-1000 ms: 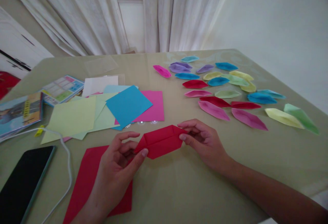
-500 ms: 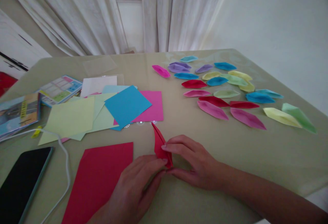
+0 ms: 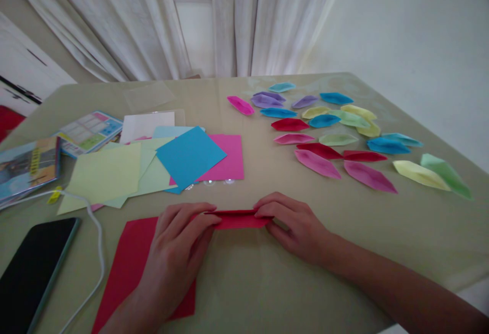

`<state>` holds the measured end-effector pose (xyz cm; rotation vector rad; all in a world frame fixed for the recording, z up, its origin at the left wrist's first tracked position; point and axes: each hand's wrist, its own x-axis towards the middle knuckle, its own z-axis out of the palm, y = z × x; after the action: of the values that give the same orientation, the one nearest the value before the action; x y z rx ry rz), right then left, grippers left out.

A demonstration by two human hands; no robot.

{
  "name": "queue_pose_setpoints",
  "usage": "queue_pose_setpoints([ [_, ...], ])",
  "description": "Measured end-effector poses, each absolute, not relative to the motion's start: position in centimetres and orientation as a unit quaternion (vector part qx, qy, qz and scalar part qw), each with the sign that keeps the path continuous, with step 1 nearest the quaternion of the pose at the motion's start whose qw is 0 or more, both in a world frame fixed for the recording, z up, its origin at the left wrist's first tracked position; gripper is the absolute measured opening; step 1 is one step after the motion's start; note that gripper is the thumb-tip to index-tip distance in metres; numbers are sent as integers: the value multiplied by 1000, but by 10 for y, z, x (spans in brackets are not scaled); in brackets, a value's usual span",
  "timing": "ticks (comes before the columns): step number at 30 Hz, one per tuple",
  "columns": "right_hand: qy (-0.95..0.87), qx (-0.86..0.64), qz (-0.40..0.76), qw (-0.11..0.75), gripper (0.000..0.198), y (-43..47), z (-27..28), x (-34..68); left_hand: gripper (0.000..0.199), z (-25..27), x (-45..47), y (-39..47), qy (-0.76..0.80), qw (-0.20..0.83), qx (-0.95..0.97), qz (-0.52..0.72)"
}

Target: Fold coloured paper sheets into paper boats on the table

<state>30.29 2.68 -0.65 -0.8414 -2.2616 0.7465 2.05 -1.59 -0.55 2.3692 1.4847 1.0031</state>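
A folded red paper boat lies crosswise between my hands, its long slit facing up. My left hand is closed on its left end, thumb in front and fingers behind. The right end is pinched by my right hand; both tips of the boat are covered by fingers. Under my left hand and wrist lies a flat sheet of red paper, partly hidden. Several finished paper boats in many colours, among them a pink boat and a magenta boat, rest farther back on the right.
Loose coloured sheets, with a blue square on top, spread over the left middle of the table. A black phone, a white cable and booklets lie at the left. Curtains hang behind.
The red paper boat has turned from pointing away to lying crosswise. My left hand has moved left and up, my right hand slightly right, so each now grips one end.
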Motion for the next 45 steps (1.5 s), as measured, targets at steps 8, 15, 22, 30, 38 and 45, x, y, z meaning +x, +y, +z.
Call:
queue_pose_setpoints([
  [8,-853,-332,276,294,30,32,-11,304,23,-14,13,-10,487,165,812,277],
  [15,-860,-339,281,259,22,36,-7,305,25,-11,15,-11,490,214,800,271],
  [22,-866,-349,284,219,26,36,0,306,25,-5,12,-12,472,248,808,249],
  [30,-844,-352,311,259,24,31,-1,303,22,-7,18,-13,506,283,762,289],
  [38,-856,-343,327,206,27,40,5,306,21,-6,14,-8,466,306,785,271],
  [45,-848,-333,374,175,29,42,9,311,16,-7,17,-10,459,233,803,301],
])
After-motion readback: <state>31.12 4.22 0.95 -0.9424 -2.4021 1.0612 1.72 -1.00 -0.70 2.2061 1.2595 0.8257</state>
